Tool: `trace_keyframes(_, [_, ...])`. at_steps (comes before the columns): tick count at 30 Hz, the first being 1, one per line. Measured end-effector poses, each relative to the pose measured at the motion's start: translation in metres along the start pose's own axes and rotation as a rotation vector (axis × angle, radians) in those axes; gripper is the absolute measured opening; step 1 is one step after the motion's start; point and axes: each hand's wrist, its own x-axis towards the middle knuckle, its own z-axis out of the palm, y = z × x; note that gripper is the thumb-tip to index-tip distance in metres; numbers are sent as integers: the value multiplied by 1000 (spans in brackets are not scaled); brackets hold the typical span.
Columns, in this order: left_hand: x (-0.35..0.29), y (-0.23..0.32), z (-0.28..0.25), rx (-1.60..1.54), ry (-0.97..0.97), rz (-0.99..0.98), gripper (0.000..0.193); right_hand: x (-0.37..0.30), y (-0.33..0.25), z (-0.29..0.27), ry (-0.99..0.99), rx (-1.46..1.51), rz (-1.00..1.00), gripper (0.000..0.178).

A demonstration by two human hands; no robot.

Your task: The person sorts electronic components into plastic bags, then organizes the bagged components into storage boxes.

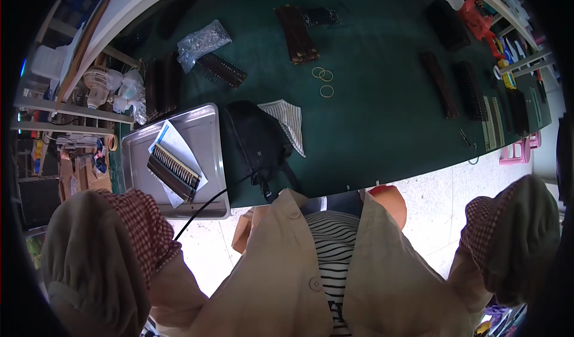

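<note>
Neither of my hands is in the picture. Both arms are raised and bent, with a checked oversleeve on my left arm (143, 229) and another on my right arm (475, 226); past the sleeves the hands are out of sight. At the table's near edge, between the arms, lies a black bag (254, 136) with a strap. A striped cloth (286, 122) sticks out from beside it. Left of the bag, a metal tray (134, 148) holds a white sheet (170, 135) and dark strips with a row of pale teeth (173, 172).
The green table (359, 127) bears a stack of dark strips (294, 35), several thin yellow rings (326, 91), a clear plastic bag of small parts (203, 41) and more strips (439, 86) at the right. A small fan (95, 86) stands left; a pink stool (517, 151) is right.
</note>
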Motion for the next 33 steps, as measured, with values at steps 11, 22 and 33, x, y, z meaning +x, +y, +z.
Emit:
trace_keyframes(11, [-174,-229,15,399,582,-954,14,-292,280,-23,-388,-798,830,13])
trace_keyframes(22, [-282,-263,-30,579,603,-1194,15,-286,377,-42,-535,-820,691,16])
trace_keyframes(33, [-341,-218,-10,693,766,-1286,12,-284,400,-34,-645,-803,724,15])
